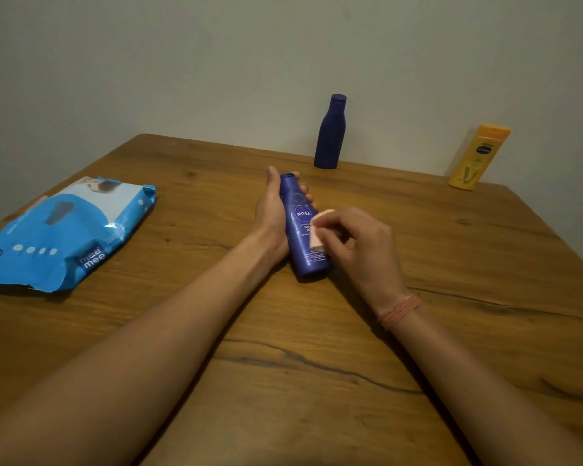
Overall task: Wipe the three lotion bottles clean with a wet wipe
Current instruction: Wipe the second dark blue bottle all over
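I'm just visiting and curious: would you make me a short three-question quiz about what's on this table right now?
1. True or false: the yellow bottle lies flat on the table.
2. Which hand holds the folded wipe? A) left hand B) right hand
3. Fill in: the wipe touches the ____ bottle, not the plain dark blue bottle by the wall.

Key: 1 false, it stands upright; 2 B; 3 Nivea.

The table (317,381) is grained brown wood with a dull finish. The wipes pack (64,230) is shiny, crinkled plastic film. The blue bottle (303,227) looks smooth, glossy plastic.
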`<action>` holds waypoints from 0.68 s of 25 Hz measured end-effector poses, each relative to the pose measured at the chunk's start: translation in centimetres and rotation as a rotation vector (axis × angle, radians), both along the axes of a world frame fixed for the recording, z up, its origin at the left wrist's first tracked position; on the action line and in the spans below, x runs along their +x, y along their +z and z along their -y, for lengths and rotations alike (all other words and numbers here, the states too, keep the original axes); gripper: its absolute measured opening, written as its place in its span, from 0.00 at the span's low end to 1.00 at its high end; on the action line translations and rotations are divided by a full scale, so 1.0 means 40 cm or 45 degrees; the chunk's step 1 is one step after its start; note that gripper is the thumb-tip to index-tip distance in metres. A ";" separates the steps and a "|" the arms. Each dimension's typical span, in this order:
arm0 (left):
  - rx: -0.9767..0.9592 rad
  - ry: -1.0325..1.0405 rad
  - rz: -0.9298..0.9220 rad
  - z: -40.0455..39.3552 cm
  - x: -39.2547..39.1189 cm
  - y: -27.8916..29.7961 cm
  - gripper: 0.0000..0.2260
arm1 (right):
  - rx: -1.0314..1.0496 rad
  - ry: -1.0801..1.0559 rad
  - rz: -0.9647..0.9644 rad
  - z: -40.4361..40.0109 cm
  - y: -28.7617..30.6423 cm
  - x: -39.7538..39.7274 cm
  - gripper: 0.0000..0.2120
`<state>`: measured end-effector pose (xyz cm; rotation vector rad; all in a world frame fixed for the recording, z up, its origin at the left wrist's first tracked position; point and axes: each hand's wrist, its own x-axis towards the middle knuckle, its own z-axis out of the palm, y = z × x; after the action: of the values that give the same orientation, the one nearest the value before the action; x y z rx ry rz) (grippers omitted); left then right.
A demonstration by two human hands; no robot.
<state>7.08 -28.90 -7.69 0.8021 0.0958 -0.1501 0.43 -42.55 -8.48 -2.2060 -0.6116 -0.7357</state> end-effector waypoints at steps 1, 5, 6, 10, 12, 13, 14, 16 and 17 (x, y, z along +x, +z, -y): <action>-0.021 -0.002 -0.007 0.002 0.003 -0.002 0.21 | -0.096 0.100 0.042 -0.021 0.001 -0.015 0.06; -0.015 -0.076 -0.020 0.005 -0.002 -0.008 0.19 | -0.041 0.008 0.009 -0.002 0.007 0.010 0.07; 0.014 -0.107 -0.016 0.007 -0.004 -0.009 0.19 | 0.054 -0.071 -0.018 0.013 0.007 0.015 0.07; 0.061 -0.199 -0.018 0.018 -0.009 -0.005 0.20 | -0.095 0.049 0.061 -0.025 0.009 -0.021 0.08; 0.093 -0.237 -0.016 0.021 -0.017 -0.002 0.20 | -0.127 0.046 0.085 -0.021 0.012 -0.006 0.10; 0.143 -0.260 -0.010 0.022 -0.021 -0.003 0.20 | -0.035 -0.029 0.042 -0.005 0.015 0.007 0.10; 0.213 -0.277 -0.004 0.023 -0.025 -0.005 0.20 | 0.049 -0.120 -0.006 0.013 0.015 0.017 0.10; 0.293 -0.303 0.029 0.024 -0.032 -0.004 0.20 | 0.087 -0.191 -0.033 0.024 0.011 0.012 0.10; 0.287 -0.311 0.040 0.026 -0.033 -0.002 0.20 | 0.046 -0.155 0.003 0.013 0.011 0.003 0.10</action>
<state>5.74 -29.92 -7.77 1.0398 -0.0164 -0.3624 0.54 -43.05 -8.03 -2.2240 -0.4646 -0.8053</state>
